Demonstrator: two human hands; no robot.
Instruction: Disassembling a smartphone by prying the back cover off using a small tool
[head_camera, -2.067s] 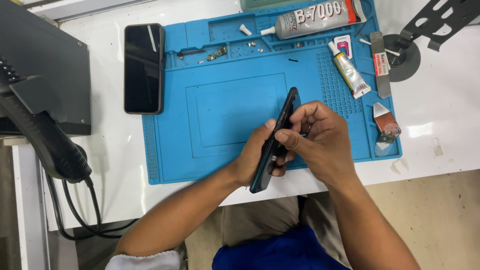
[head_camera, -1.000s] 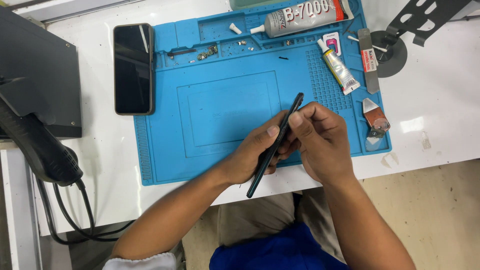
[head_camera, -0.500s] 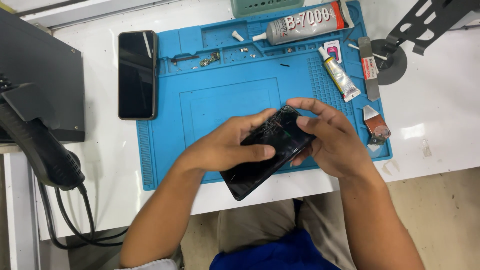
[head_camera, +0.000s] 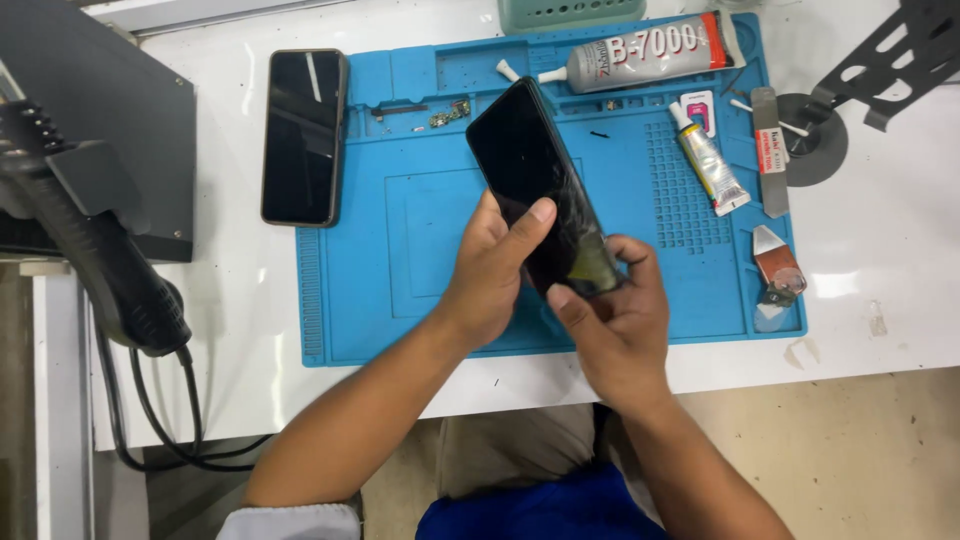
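A black phone (head_camera: 530, 175) with a cracked screen is held over the blue work mat (head_camera: 400, 250), screen up, its far end pointing up and left. My left hand (head_camera: 490, 265) grips it from the left side, thumb lying across the glass. My right hand (head_camera: 615, 320) holds the near end, fingers curled around the lower edge. A second dark phone (head_camera: 303, 135) lies flat on the white table, left of the mat.
A large grey glue tube (head_camera: 645, 50) and a small glue tube (head_camera: 710, 165) lie on the mat's far right, with a metal pry tool (head_camera: 768, 150) and a scraper (head_camera: 778, 270). A black hot-air handle (head_camera: 95, 250) and a dark box (head_camera: 90, 120) stand at left.
The phone was held edge-on between both hands; it has been turned flat, screen up, and raised farther over the mat. The view has shifted slightly.
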